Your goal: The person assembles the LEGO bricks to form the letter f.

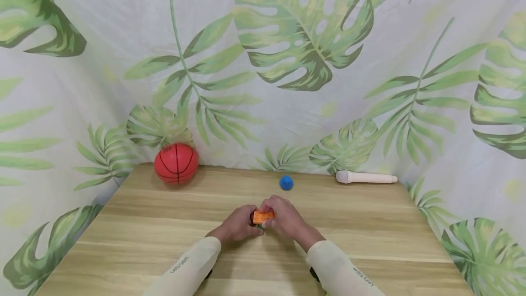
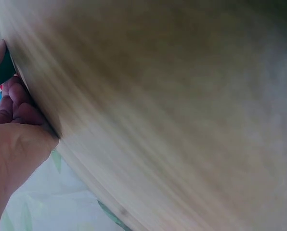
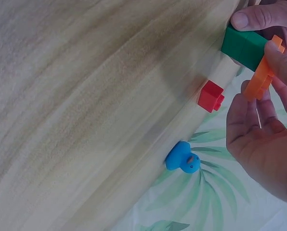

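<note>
My left hand (image 1: 237,224) grips a green toy brick (image 3: 243,47) between thumb and fingers, low over the middle of the table. From the other side my right hand (image 1: 286,217) pinches an orange studded brick (image 1: 263,217), thin and flat, and holds it against the end of the green one. Whether the two bricks are joined I cannot tell. In the right wrist view a small red brick (image 3: 211,96) stands on the table just beyond the hands. The left wrist view shows only part of the left hand (image 2: 13,149) and the green brick's edge.
A blue toy duck (image 1: 286,182) sits beyond the hands on the wooden table (image 1: 164,241). At the back left corner lies a red basketball (image 1: 176,163), and at the back right a pale microphone (image 1: 367,177). A leaf-patterned curtain (image 1: 287,118) hangs behind the table.
</note>
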Motion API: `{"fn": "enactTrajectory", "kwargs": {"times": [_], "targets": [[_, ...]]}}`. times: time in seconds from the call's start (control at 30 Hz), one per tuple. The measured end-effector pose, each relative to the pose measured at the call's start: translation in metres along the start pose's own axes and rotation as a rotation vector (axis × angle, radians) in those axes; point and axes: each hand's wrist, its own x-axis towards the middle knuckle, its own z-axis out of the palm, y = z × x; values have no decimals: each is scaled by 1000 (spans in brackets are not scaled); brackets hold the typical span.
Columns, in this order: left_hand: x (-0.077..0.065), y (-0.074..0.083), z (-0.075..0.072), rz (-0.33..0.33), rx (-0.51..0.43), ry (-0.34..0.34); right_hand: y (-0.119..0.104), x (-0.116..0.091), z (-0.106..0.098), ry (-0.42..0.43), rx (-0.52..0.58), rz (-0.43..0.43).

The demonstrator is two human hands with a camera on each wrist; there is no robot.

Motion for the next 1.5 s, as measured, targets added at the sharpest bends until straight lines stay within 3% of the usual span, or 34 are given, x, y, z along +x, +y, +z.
{"fn": "enactTrajectory", "kwargs": {"times": [0.37, 0.63, 0.83, 1.03, 1.5], "targets": [[-3, -2, 0, 10, -42, -20, 2, 0, 3, -12, 16, -8], [-10, -6, -5, 119, -67, 48, 2, 1, 6, -5, 19, -22], [-12, -6, -7, 144, -103, 66, 1, 0, 4, -7, 3, -17], [-10, -10, -9, 134, -98, 53, 0, 0, 2, -21, -29, -28], [0, -9, -19, 155, -156, -17, 0, 1, -1, -8, 35, 40]]}}
